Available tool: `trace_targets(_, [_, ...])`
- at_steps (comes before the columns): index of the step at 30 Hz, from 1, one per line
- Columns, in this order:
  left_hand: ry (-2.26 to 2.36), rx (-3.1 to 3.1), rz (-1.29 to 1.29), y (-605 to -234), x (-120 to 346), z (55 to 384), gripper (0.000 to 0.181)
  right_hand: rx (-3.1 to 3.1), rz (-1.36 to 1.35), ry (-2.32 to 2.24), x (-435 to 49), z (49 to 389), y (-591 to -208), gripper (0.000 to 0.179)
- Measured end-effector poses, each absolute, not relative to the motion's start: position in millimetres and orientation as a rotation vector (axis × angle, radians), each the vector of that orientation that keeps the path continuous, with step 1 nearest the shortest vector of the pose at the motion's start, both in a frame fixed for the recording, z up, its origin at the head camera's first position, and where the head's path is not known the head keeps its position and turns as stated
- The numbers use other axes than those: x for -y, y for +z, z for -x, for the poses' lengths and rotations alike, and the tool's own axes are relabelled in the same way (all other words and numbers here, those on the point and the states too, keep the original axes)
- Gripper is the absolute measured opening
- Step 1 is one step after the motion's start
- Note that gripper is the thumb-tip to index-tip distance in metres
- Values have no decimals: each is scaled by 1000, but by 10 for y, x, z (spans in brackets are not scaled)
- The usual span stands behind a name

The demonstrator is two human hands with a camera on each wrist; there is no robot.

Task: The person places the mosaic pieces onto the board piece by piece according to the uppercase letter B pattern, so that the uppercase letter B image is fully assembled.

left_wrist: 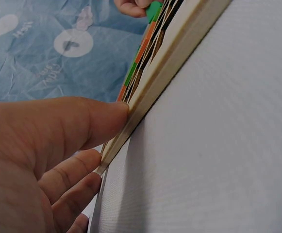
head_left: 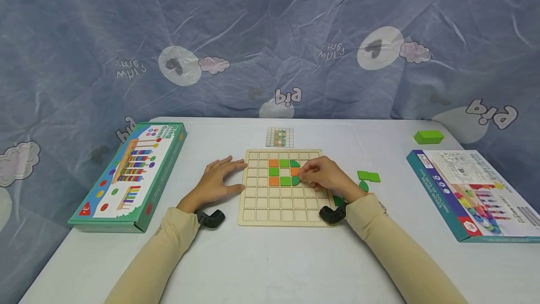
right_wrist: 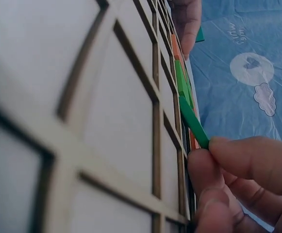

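A wooden grid board [head_left: 257, 203] lies flat on the white table, with orange, light green and dark green tiles [head_left: 285, 163] set around one bare cell. My right hand [head_left: 325, 175] pinches a dark green round-edged tile [right_wrist: 194, 122] between thumb and finger. In the right wrist view that tile is tilted, its far end at the board and its near end raised. My left hand [head_left: 217, 182] rests against the board's left edge, fingers spread and thumb [left_wrist: 102, 121] touching the rim. Part of the board's right side is hidden under my right hand.
A small pattern card [head_left: 280, 137] lies behind the board. Light green squares [head_left: 369, 176] and dark green pieces [head_left: 363, 186] lie to the right. A green boxed game [head_left: 126, 177] stands left, another box [head_left: 476, 196] right, with a green block [head_left: 428, 137] behind it.
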State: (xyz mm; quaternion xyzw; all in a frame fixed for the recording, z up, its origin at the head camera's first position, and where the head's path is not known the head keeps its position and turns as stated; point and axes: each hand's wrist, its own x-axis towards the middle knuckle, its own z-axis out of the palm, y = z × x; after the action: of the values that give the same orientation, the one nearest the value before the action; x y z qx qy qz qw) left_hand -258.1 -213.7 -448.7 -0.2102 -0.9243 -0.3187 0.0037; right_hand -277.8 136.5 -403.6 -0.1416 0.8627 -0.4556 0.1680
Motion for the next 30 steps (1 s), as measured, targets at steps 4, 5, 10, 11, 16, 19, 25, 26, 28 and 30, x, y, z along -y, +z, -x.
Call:
trace_targets(4, [-992, 2890, 659, -4493, 2138, 2585, 64, -2468, 406, -1285, -1356, 2781, -4044, 16])
trace_targets(5, [-991, 2889, 659, -4494, 2138, 2585, 64, -2470, 408, -1282, -1355, 2781, -4044, 15])
trace_targets(10, [-990, 2884, 661, -4495, 2138, 2585, 64, -2478, 400, -1277, -1350, 2781, -4038, 15])
trace_targets(11, [-993, 2885, 661, -4495, 2137, 2585, 64, -2478, 398, -1277, -1350, 2781, -4038, 15])
trace_targets(16, [-1006, 2890, 653, -4496, 2132, 2583, 65, -2474, 395, -1283, -1352, 2772, -4039, 16])
trace_targets(19, [-1005, 2892, 654, -4495, 2130, 2582, 65, -2473, 386, -1287, -1353, 2765, -4046, 16])
trace_targets(25, [-1004, 2892, 656, -4485, 2124, 2580, 65, -2448, 384, -1312, -1368, 2756, -4049, 18])
trace_targets(26, [-1003, 2893, 654, -4484, 2124, 2580, 65, -2437, 390, -1320, -1374, 2759, -4049, 18])
trace_targets(28, [-1001, 2895, 651, -4482, 2126, 2579, 65, -2403, 403, -1343, -1391, 2770, -4050, 19])
trace_targets(30, [-999, 2895, 650, -4483, 2130, 2578, 65, -2360, 421, -1367, -1412, 2784, -4046, 20])
